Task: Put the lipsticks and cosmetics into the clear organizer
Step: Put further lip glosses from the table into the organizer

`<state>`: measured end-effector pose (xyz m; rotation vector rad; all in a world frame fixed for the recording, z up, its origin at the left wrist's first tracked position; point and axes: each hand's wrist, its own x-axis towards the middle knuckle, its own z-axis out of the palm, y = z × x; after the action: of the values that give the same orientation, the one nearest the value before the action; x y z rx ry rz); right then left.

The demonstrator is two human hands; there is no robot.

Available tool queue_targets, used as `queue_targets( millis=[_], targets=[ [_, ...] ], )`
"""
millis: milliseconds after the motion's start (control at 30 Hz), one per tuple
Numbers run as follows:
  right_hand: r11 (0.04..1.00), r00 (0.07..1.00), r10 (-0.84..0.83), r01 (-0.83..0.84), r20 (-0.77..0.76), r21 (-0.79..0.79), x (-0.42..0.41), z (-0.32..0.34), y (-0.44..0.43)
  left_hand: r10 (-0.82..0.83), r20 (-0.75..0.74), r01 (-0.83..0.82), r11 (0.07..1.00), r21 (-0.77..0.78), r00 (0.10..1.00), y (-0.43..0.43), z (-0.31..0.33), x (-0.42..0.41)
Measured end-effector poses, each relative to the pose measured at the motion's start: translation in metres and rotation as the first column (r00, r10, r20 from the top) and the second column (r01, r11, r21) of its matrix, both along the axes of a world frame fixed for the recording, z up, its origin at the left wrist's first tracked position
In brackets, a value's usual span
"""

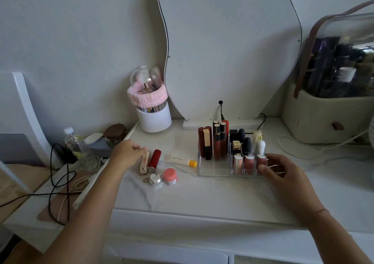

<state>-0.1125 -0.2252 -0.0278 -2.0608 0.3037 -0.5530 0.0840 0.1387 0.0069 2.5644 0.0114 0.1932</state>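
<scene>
The clear organizer [214,171] stands on the marble top, right of centre, with several lipsticks and glosses upright in its compartments. My right hand [283,174] rests against its front right corner, fingers spread on the clear wall. Left of it lie a red lipstick [154,160], a pale gold tube [144,162], a white tube with a yellow cap [180,160], a silver heart-shaped case [155,178] and a small pink-lidded jar [170,176]. My left hand [126,154] hovers over the pale gold tube, fingers curled, touching or nearly touching it.
A white brush holder [153,120] with a pink headband stands behind the loose items. A wavy mirror [226,51] leans on the wall with a black cable. A beige lidded case [323,118] sits at the right. Bottles, a jar and cables crowd the lower shelf at the left.
</scene>
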Motion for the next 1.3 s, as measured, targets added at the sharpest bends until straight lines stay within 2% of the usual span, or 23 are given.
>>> queue_targets(
  millis=[133,400,533,633,733,833,1000,1300],
  targets=[
    [1.000,1.000,0.006,-0.006,0.001,0.003,-0.001,0.001,0.001,-0.011,-0.107,0.018,0.998,0.065,0.994,-0.006,-0.002,-0.005],
    [1.000,1.000,0.007,-0.007,0.008,0.012,-0.001,0.002,0.001,0.048,-0.124,-0.046,0.999,0.023,0.991,-0.020,0.005,-0.006],
    [1.000,1.000,0.014,-0.014,-0.002,0.012,-0.001,0.001,0.000,0.054,-0.063,-0.054,0.999,0.002,0.997,-0.016,0.007,-0.002],
    [1.000,1.000,0.013,-0.013,-0.003,0.005,0.000,0.000,-0.001,0.048,0.090,-0.034,0.987,-0.154,0.995,-0.013,0.010,-0.001],
    [1.000,1.000,0.012,-0.012,-0.005,0.006,0.000,-0.001,-0.002,0.022,0.209,0.053,0.937,-0.346,0.978,-0.025,0.028,-0.010],
    [1.000,1.000,0.017,-0.016,-0.006,0.011,0.000,-0.001,-0.001,-0.105,0.278,0.238,0.829,-0.506,0.955,-0.053,0.050,-0.030],
    [1.000,1.000,0.011,-0.011,-0.001,0.014,-0.001,0.000,0.000,-0.340,0.330,0.473,0.682,-0.558,0.881,-0.104,0.060,-0.064],
    [1.000,1.000,0.007,-0.007,-0.020,0.002,-0.001,-0.002,-0.001,-0.416,0.302,0.512,0.744,-0.429,0.858,-0.129,0.040,-0.071]
  ],
)
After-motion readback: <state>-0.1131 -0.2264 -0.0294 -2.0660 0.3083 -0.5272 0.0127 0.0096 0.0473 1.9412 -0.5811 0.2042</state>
